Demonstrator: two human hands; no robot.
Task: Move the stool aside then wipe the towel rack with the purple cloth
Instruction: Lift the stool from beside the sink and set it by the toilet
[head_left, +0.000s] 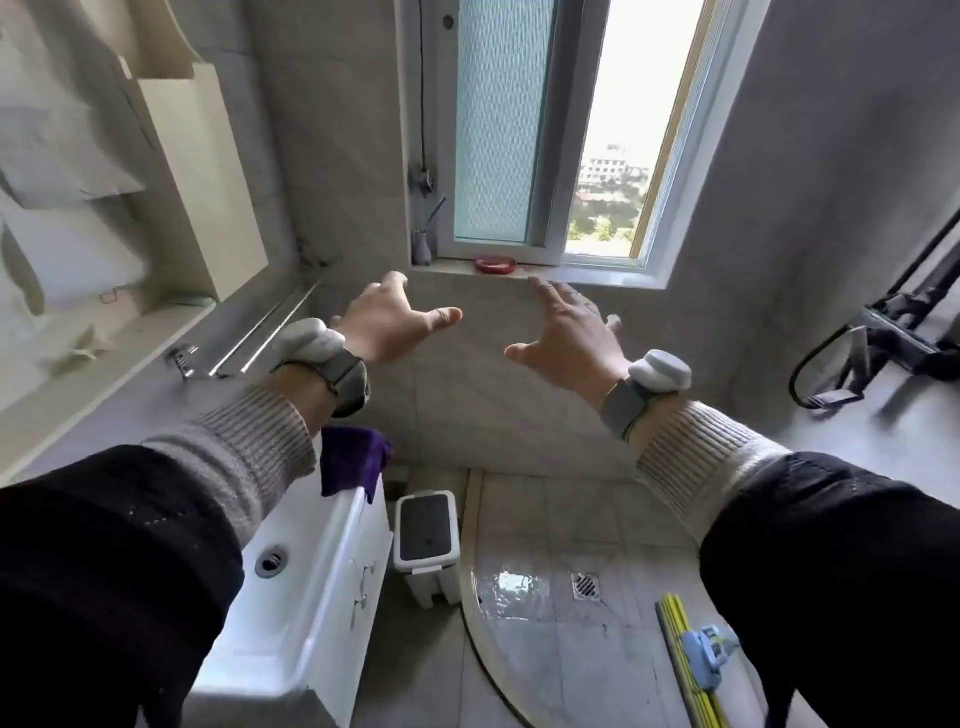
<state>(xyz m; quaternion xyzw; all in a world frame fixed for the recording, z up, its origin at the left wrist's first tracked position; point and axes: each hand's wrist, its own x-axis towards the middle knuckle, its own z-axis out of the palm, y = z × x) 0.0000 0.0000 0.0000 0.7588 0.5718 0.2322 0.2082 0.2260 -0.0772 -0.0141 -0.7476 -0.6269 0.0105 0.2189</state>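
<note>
Tiled bathroom, grey walls, window (550, 130) partly open onto daylight. Both hands raised in front of the sill, fingers spread and relaxed, holding nothing: left hand (387, 322), right hand (569, 335). Purple cloth (350, 462), dark and crumpled, draped over the far corner of the white sink (311, 587), below the left wrist. Stool (427, 545), white with dark grey top, stood on the floor below and between the hands, just beside the sink. Chrome towel rack (260, 338) on the wall left of the left hand.
</note>
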